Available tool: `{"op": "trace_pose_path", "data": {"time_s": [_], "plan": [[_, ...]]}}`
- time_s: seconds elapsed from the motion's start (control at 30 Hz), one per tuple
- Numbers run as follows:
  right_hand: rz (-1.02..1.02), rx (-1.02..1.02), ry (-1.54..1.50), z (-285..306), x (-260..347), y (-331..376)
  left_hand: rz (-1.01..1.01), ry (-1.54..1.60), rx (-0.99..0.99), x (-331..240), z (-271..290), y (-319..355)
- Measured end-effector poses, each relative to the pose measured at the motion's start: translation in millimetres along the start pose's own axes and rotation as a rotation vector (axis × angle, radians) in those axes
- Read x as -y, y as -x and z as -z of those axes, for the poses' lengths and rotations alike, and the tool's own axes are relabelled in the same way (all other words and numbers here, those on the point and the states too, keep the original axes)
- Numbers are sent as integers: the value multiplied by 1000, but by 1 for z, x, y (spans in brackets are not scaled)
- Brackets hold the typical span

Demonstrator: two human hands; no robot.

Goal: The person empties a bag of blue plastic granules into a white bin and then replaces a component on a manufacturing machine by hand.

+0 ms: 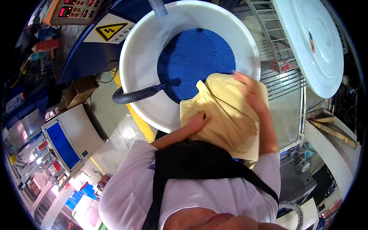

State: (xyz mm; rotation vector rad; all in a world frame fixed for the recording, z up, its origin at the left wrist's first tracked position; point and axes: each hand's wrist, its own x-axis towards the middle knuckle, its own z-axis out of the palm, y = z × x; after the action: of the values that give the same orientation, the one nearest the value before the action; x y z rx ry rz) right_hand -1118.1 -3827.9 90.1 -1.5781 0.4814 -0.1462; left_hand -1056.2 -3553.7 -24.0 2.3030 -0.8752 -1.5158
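A tan paper sack [234, 122] leans over the near right rim of a large white round tub [142, 73], its upper end inside. My left hand [198, 120] is closed on the sack's left side, fingers curled into the paper. Over the sack's upper right part, my right hand [249, 90] lies with its fingers stretched toward the tub, slightly blurred. Fine blue granules [195, 57] cover the tub's bottom. A black ribbed hose [138, 95] crosses the left rim and its end dips into the granules. The sack's mouth is hidden from view.
A clear hose [158, 7] hangs over the tub's far rim. To the right are a wire rack [281, 82] and a white round lid [312, 46]. A blue machine with a warning sign [109, 28] stands at the far left, a white-and-blue cabinet [73, 134] nearer.
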Motion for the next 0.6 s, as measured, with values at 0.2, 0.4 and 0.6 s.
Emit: {"op": "trace_pose_path", "data": {"time_s": [0.2, 0.4, 0.6], "plan": [[-792, -891, 255, 102, -173, 372, 6, 7, -35, -14, 2, 9], [-1221, -763, -641, 32, -128, 359, 30, -10, -49, -20, 3, 8], [-798, -1027, -967, 13, -169, 349, -27, 3, -86, -15, 5, 3]]}}
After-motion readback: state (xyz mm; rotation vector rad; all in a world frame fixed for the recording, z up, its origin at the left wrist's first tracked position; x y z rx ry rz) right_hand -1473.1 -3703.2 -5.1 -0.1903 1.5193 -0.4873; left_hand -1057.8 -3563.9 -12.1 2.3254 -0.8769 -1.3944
